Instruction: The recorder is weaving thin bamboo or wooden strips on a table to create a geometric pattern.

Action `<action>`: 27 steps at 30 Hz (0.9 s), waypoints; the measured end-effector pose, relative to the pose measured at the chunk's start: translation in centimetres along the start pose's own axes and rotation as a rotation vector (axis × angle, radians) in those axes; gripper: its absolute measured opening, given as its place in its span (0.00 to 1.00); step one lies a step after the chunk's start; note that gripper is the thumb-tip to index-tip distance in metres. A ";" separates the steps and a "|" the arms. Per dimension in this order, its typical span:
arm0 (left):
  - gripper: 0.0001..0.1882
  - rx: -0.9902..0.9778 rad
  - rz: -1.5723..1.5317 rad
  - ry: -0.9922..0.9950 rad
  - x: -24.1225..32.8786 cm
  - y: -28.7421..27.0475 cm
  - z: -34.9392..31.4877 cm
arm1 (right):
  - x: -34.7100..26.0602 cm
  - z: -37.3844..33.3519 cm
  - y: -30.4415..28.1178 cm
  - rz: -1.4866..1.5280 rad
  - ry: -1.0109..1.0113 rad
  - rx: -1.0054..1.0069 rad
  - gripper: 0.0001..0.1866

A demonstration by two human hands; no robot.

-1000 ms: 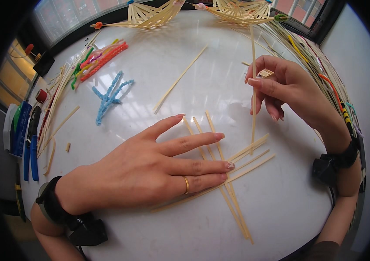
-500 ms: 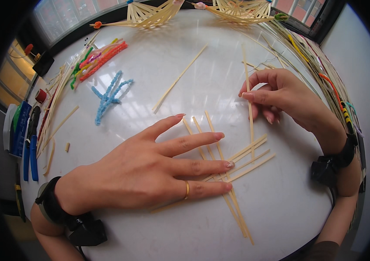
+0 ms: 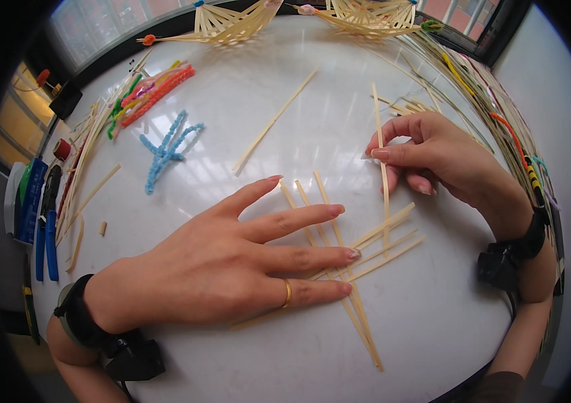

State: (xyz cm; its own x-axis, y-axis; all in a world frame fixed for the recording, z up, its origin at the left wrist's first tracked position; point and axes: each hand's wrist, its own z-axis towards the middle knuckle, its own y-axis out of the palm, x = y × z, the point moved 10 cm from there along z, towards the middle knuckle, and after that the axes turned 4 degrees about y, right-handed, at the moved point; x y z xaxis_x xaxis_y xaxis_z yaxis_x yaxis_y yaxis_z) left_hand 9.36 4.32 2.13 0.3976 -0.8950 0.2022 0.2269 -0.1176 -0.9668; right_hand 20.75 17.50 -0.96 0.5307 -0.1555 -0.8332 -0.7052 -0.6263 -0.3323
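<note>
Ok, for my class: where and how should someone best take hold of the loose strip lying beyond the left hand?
Probably pinch the loose strip near its middle, coming from above and the right. It is long, thin and flat on the table, so a mid-length pinch should balance it; the left hand is spread close to its near end.

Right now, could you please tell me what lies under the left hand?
Crossed bamboo strips run under the left hand, showing between its fingers and past their tips. Their stretches beneath palm and fingers are covered and cannot be seen.
</note>
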 end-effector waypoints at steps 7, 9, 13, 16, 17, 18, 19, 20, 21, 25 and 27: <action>0.21 0.024 0.000 0.032 0.4 -0.5 -0.4 | 0.0 -0.1 0.3 0.025 0.030 0.000 0.10; 0.21 0.018 0.012 0.049 0.5 -0.5 -0.4 | 0.1 -0.2 0.5 0.045 0.043 -0.012 0.10; 0.22 -0.007 0.034 0.108 1.0 0.0 -0.3 | 0.1 -0.4 0.6 0.028 0.054 -0.012 0.10; 0.21 -0.002 0.018 0.105 1.2 0.0 -0.3 | 0.0 -0.5 0.9 0.023 0.043 -0.016 0.10; 0.20 0.003 0.012 0.107 1.3 0.0 -0.2 | -0.2 -0.6 0.8 0.008 0.041 0.002 0.11; 0.20 0.003 0.011 0.107 1.3 0.1 -0.2 | -0.4 -0.8 0.8 -0.007 0.038 0.020 0.11; 0.20 0.003 0.043 0.127 1.5 0.1 -0.1 | -0.5 -1.0 1.0 -0.007 0.038 0.020 0.11; 0.19 0.002 0.075 0.145 1.7 0.1 -0.1 | -0.8 -1.3 1.2 -0.034 0.033 0.028 0.11; 0.19 0.001 0.075 0.145 1.8 0.1 -0.1 | -1.0 -1.4 1.2 -0.062 0.027 0.035 0.12; 0.19 0.009 0.053 0.166 2.0 -0.1 0.0 | -1.7 -1.6 2.0 -0.144 -0.022 -0.048 0.12; 0.18 0.005 0.040 0.167 2.2 -0.2 0.0 | -1.7 -1.5 2.5 -0.239 -0.008 -0.086 0.13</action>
State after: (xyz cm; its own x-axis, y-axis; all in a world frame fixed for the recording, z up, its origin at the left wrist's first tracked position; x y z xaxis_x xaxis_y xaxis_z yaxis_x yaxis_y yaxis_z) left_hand 10.18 2.42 2.79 0.2534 -0.9580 0.1343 0.2187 -0.0785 -0.9726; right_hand 18.77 15.05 0.28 0.6737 0.0112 -0.7389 -0.5171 -0.7072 -0.4821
